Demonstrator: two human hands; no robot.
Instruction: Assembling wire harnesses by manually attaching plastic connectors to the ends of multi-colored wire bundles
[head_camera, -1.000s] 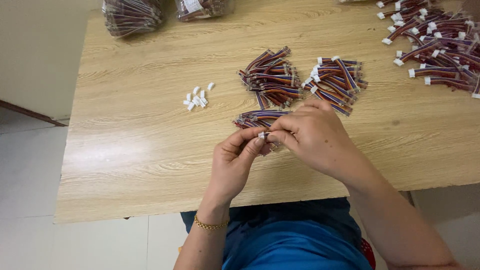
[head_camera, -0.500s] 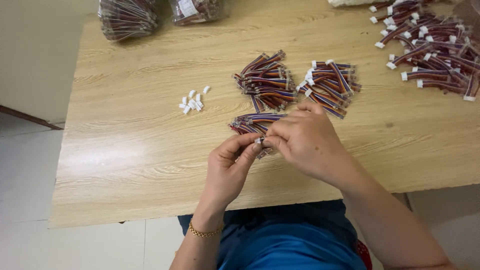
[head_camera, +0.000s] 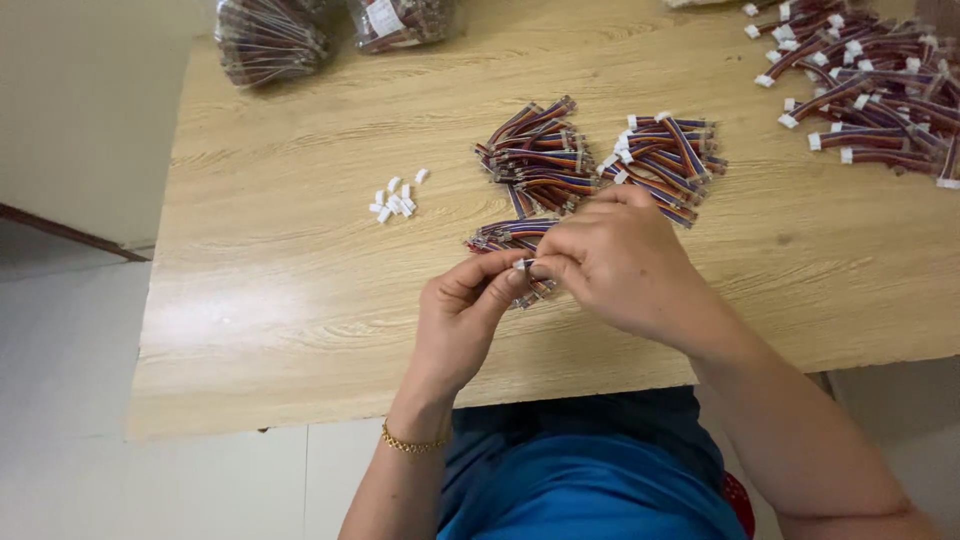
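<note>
At the near edge of the wooden table (head_camera: 300, 300), left hand (head_camera: 462, 318) and right hand (head_camera: 618, 262) pinching a small wire bundle (head_camera: 505, 233) between fingertips, its near end hidden by fingers, white plugs (head_camera: 395, 198) left, wire piles (head_camera: 540, 155) beyond, far-right heap (head_camera: 870, 90) cut off.

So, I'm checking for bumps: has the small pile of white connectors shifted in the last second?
No. The white connectors sit just as far left of the nearest wire bundle as before.
</note>
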